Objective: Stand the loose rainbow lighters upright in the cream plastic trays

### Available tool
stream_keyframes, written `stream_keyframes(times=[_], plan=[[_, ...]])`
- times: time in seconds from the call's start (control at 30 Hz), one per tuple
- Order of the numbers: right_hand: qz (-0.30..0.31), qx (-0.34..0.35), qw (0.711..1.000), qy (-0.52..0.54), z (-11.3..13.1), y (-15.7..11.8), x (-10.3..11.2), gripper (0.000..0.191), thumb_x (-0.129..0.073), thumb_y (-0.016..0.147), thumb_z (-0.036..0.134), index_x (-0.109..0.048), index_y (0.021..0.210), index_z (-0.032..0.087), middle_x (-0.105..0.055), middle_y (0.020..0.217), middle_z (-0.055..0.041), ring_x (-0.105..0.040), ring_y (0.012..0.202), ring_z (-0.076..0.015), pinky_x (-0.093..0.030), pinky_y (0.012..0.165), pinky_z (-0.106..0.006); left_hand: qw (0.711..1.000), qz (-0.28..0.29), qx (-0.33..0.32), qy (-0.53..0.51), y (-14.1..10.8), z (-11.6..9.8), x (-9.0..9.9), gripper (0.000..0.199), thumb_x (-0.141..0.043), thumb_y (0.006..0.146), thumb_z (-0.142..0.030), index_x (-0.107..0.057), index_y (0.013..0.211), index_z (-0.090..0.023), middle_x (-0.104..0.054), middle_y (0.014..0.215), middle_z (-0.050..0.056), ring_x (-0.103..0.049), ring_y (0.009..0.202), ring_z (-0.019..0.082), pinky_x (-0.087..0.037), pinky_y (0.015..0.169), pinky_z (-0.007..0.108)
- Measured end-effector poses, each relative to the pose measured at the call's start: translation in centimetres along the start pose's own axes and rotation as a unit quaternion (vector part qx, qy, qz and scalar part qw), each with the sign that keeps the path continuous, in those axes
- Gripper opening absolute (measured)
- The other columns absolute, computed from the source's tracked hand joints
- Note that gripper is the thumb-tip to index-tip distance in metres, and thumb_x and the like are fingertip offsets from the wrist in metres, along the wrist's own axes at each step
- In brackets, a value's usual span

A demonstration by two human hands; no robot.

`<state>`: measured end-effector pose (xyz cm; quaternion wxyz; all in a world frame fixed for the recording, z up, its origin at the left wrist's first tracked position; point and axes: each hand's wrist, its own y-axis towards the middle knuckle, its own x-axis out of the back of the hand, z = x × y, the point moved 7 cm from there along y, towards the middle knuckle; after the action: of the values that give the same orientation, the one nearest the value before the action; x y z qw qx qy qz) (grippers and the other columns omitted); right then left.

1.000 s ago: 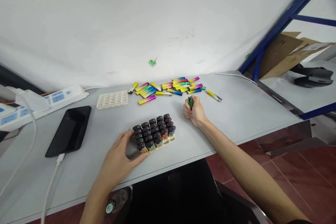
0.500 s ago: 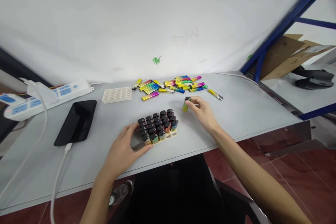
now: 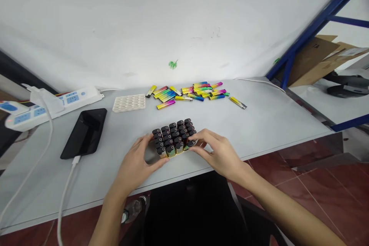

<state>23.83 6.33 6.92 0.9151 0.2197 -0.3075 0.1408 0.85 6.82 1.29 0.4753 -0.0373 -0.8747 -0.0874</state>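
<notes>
Several lighters (image 3: 174, 134) with black tops stand upright in rows in a cream holder (image 3: 175, 155) near the table's front edge. My left hand (image 3: 135, 163) grips the left end of this block, thumb along the near side and fingers at the far left corner. Between the thumb and fingers of my right hand (image 3: 223, 155) is a lighter (image 3: 190, 144) at the near right corner of the holder. It is upright or slightly tilted among the others; its lower end is hidden. Farther back lies a loose pile of shiny multicoloured lighters (image 3: 167, 96).
A second cream holder (image 3: 129, 103) with holes lies back left. Left of it are a black phone (image 3: 84, 132) on a white cable and a white power strip (image 3: 72, 100). One lighter (image 3: 238, 102) lies apart at right. A blue frame (image 3: 305, 34) borders the table.
My right hand has moved left and toward me, bringing its lighter from above the table to the near right corner of the holder. My left hand stays in place.
</notes>
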Motion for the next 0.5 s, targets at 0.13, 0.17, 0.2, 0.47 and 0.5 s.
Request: stream_keyframes(times=[0.13, 0.17, 0.2, 0.47, 0.5], plan=[[-0.023, 0.007, 0.996, -0.084, -0.3, -0.4, -0.6, 0.023, -0.056, 0.097, 0.036, -0.062, 0.117, 0.028, -0.072, 0.105, -0.0053, -0.069, 0.075, -0.0181, -0.054, 0.062, -0.031, 1.0, -0.001, -0.004, 0.001, 0.0, -0.1, 0.0, 0.066, -0.068, 0.079, -0.056, -0.046, 0.133, -0.025, -0.06, 0.127, 0.008, -0.06, 0.116, 0.03, -0.05, 0.098, 0.042], [-0.032, 0.013, 0.994, -0.107, -0.2, -0.5, -0.5, 0.022, -0.055, 0.097, 0.037, -0.062, 0.116, 0.028, -0.073, 0.102, -0.0049, -0.069, 0.074, -0.0184, -0.053, 0.06, -0.031, 1.0, -0.001, -0.004, 0.002, 0.0, -0.1, 0.0, 0.066, -0.067, 0.079, -0.056, -0.046, 0.133, -0.025, -0.06, 0.128, 0.008, -0.06, 0.117, 0.03, -0.05, 0.098, 0.043], [-0.038, 0.021, 0.991, -0.13, -0.1, -0.5, -0.4, 0.02, -0.054, 0.098, 0.037, -0.062, 0.114, 0.028, -0.074, 0.099, -0.0045, -0.069, 0.074, -0.0187, -0.052, 0.06, -0.031, 1.0, 0.001, -0.003, 0.003, 0.0, -0.1, 0.0, 0.066, -0.067, 0.08, -0.056, -0.045, 0.133, -0.024, -0.059, 0.128, 0.008, -0.06, 0.117, 0.03, -0.05, 0.098, 0.043], [0.003, 0.096, 0.97, -0.224, 1.5, -0.2, -0.2, 0.019, -0.051, 0.099, 0.026, -0.066, 0.11, 0.026, -0.073, 0.099, -0.0052, -0.069, 0.083, -0.0179, -0.051, 0.07, -0.029, 1.0, 0.003, 0.0, -0.003, 0.0, 0.1, 0.0, 0.066, -0.067, 0.08, -0.056, -0.044, 0.134, -0.025, -0.058, 0.129, 0.007, -0.058, 0.118, 0.029, -0.049, 0.1, 0.043], [0.002, 0.101, 0.967, -0.234, 1.7, -0.2, -0.3, 0.02, -0.05, 0.1, 0.026, -0.066, 0.111, 0.026, -0.073, 0.097, -0.005, -0.068, 0.08, -0.0168, -0.05, 0.067, -0.028, 1.0, 0.004, 0.001, -0.003, 0.0, 0.1, 0.0, 0.066, -0.067, 0.08, -0.057, -0.044, 0.134, -0.025, -0.058, 0.128, 0.007, -0.059, 0.118, 0.029, -0.049, 0.1, 0.043]])
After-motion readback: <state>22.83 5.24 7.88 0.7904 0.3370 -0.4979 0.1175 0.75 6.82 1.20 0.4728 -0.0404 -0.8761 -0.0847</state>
